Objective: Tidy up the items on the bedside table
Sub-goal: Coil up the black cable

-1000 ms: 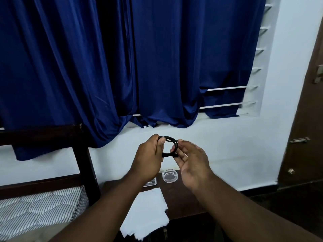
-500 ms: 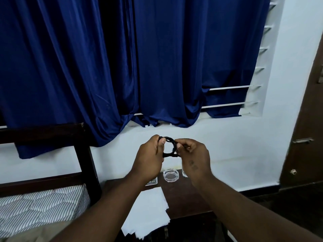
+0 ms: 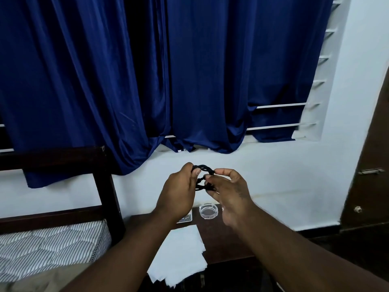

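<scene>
- A black cord [image 3: 202,167], wound into a small loop of several strands, is held in the air above the far edge of the bedside table [image 3: 224,239], in front of the white wall [image 3: 273,175].
- The left hand [image 3: 179,193] grips the loop's left side, its fingers and thumb curled round the strands.
- The right hand [image 3: 229,194] pinches the loop's right side between thumb and forefinger; its other fingers curl loosely below.
- The two hands are close together, joined only by the cord.
- Below them, on the dark wooden table, a round clear glass ashtray [image 3: 208,211] sits near the far edge.
- Just left of the ashtray lies a small printed card [image 3: 186,218], partly hidden by the left wrist.
- A stack of white paper sheets [image 3: 181,256] lies on the near left part of the table and hangs over its near edge.
- Left of the table stands a bed with a striped mattress [image 3: 48,249] and a dark wooden headboard [image 3: 52,159].
- Deep blue curtains [image 3: 189,70] hang over the window above, with white window bars [image 3: 280,105] showing at the right.
- A brown door [image 3: 370,165] stands at the far right.
</scene>
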Motion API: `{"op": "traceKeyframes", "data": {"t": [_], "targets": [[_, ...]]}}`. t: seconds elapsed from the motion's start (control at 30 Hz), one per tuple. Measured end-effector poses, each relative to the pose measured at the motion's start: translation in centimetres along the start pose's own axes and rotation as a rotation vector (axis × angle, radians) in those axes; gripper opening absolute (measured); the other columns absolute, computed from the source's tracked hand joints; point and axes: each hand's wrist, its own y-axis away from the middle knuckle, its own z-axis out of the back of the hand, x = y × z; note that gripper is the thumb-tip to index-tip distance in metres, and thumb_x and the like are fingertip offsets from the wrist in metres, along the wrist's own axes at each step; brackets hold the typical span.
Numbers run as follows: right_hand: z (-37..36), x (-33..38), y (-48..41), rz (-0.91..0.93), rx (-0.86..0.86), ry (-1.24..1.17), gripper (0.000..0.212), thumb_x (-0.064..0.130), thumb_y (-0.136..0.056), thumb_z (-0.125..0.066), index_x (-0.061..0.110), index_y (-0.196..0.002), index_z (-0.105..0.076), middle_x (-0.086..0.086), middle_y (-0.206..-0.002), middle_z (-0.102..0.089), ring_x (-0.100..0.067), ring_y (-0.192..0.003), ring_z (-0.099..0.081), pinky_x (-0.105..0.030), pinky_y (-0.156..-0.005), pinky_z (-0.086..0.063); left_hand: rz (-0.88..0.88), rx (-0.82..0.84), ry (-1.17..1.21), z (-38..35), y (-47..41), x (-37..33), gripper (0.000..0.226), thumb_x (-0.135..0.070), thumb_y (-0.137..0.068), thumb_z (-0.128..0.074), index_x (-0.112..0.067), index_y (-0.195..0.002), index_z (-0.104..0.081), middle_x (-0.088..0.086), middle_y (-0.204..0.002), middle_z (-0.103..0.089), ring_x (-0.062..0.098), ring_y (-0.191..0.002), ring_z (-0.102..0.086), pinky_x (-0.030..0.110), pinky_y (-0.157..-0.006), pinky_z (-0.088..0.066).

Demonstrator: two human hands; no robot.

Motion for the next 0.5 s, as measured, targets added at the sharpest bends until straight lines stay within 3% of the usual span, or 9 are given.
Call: {"op": "traceKeyframes", "data": {"t": [0.17,0.5], "targets": [[-0.1,-0.1,-0.3,-0.123,0.108,-0.132,0.028,0.003,-0.091,-0.07,0.008,-0.116,-0.059,-0.017,-0.1,-0.074,-0.025,-0.091,-0.072,-0.038,-0.091,-0.058,-0.022,-0.005,-0.106,0.4,-0.2,0.3,0.034,-0.048,-0.107,-0.03,-0.022,-0.091,-0.043,-0.006,-0.065,-0.054,0.017,-0.062,-0.055,0.037,-0.056,-0.038],[0.7,-0.1,-1.2,-0.248,0.419,-0.299,0.04,0.003,-0.096,-0.059,0.002,-0.136,-0.05,-0.01,-0.093,-0.069,-0.022,-0.091,-0.069,-0.046,-0.099,-0.054,-0.061,-0.027,-0.092,0.7,-0.5,1.1,0.034,-0.046,-0.106,-0.032,-0.018,-0.093,-0.044,-0.006,-0.063,-0.052,0.017,-0.061,-0.054,0.034,-0.054,-0.032]]}}
